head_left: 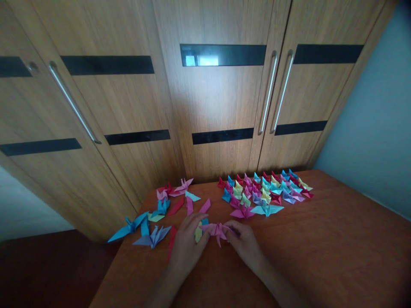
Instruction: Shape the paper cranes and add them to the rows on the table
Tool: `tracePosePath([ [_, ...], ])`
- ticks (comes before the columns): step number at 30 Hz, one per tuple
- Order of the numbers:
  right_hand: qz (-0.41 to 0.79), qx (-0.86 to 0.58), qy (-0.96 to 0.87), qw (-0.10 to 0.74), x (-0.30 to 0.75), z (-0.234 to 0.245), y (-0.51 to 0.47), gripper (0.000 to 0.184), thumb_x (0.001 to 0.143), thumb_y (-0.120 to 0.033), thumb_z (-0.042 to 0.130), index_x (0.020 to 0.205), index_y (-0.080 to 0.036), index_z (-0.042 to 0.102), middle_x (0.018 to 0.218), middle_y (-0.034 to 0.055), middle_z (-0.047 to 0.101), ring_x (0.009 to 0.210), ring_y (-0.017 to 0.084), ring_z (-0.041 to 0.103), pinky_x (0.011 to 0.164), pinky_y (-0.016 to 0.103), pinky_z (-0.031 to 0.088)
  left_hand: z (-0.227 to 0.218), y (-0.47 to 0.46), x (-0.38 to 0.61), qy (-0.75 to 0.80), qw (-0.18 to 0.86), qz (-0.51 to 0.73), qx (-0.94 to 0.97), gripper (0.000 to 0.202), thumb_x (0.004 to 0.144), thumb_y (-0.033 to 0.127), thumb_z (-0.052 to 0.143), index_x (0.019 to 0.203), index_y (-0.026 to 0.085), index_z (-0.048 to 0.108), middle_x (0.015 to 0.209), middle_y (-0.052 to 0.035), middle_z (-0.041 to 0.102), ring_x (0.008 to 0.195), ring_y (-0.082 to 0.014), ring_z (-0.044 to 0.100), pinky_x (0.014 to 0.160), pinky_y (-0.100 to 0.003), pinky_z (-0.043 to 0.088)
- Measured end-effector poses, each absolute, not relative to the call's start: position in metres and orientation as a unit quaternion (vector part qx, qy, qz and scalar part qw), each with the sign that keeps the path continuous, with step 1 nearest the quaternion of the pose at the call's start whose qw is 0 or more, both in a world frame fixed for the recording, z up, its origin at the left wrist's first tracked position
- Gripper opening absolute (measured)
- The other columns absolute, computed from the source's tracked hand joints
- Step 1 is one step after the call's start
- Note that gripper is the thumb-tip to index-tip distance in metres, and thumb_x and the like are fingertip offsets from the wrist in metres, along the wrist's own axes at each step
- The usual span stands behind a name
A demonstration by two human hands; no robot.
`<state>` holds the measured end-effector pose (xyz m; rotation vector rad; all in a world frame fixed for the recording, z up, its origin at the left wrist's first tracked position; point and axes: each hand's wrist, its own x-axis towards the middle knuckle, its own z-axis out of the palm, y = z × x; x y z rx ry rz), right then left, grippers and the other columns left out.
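Note:
My left hand (187, 244) and my right hand (244, 241) meet over a pink folded paper figure (217, 229) on the wooden table (337, 248). Fingertips of both hands pinch its edges, left from the left side, right from the right. A yellow-green and blue paper piece (199, 232) lies under my left fingers. Just beyond the hands sit a magenta paper crane (241, 211) and a light blue one (266, 209).
A tight cluster of several coloured paper cranes (266, 188) stands at the back of the table. Loose cranes and folded strips (167, 205) spread to the left, a blue one (128, 226) overhanging the table edge. Wooden wardrobe doors (221, 98) rise behind; a pale wall (375, 128) stands right.

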<state>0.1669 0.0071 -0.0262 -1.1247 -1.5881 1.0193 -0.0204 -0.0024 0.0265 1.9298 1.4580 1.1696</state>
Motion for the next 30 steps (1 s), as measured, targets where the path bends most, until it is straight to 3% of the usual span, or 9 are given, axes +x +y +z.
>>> tracePosePath([
  [4,0.419,-0.44,-0.656,0.447,0.167,-0.021,0.004,0.023,0.083,-0.034,0.052,0.075,-0.017,0.066,0.069,0.0007,0.063,0.064,0.013,0.054,0.059,0.022,0.04,0.023,-0.002,-0.016,0.509,0.341,0.325,0.72,0.016,0.077,0.022,0.055,0.083,0.025,0.07,0.082,-0.0028,0.068,0.077,-0.0205,0.06,0.071,-0.027,0.042],
  [7,0.455,-0.426,-0.65,0.434,0.168,-0.017,0.002,0.023,0.082,-0.034,0.053,0.074,-0.016,0.066,0.068,0.0005,0.063,0.063,0.013,0.055,0.059,0.022,0.04,0.024,-0.005,-0.016,0.487,0.404,0.29,0.718,0.015,0.078,0.022,0.052,0.078,0.021,0.067,0.073,-0.0008,0.064,0.07,-0.0178,0.056,0.063,-0.024,0.038],
  [14,0.571,-0.388,-0.596,0.41,0.171,-0.011,0.0,0.026,0.079,-0.039,0.058,0.07,-0.016,0.065,0.065,0.0002,0.061,0.061,0.012,0.055,0.055,0.021,0.041,0.017,-0.005,-0.016,0.449,0.521,0.313,0.655,0.021,0.081,0.035,0.055,0.072,0.018,0.063,0.068,0.0004,0.06,0.067,-0.0153,0.053,0.061,-0.022,0.036],
  [22,0.716,-0.324,-0.4,0.471,0.173,-0.013,0.001,0.025,0.072,-0.041,0.069,0.073,-0.016,0.066,0.064,0.0012,0.061,0.056,0.01,0.052,0.051,0.02,0.036,0.012,-0.007,-0.008,0.387,0.677,0.412,0.471,0.022,0.08,0.038,0.061,0.076,0.016,0.065,0.072,-0.0026,0.063,0.068,-0.0137,0.054,0.062,-0.022,0.04],
  [30,0.689,-0.348,-0.374,0.514,0.172,-0.02,0.005,0.023,0.069,-0.038,0.073,0.071,-0.015,0.069,0.062,0.0002,0.06,0.054,0.008,0.048,0.05,0.019,0.033,0.004,-0.007,0.001,0.404,0.668,0.458,0.424,0.025,0.077,0.038,0.065,0.073,0.014,0.068,0.064,-0.0027,0.061,0.06,-0.0113,0.052,0.056,-0.02,0.038],
])
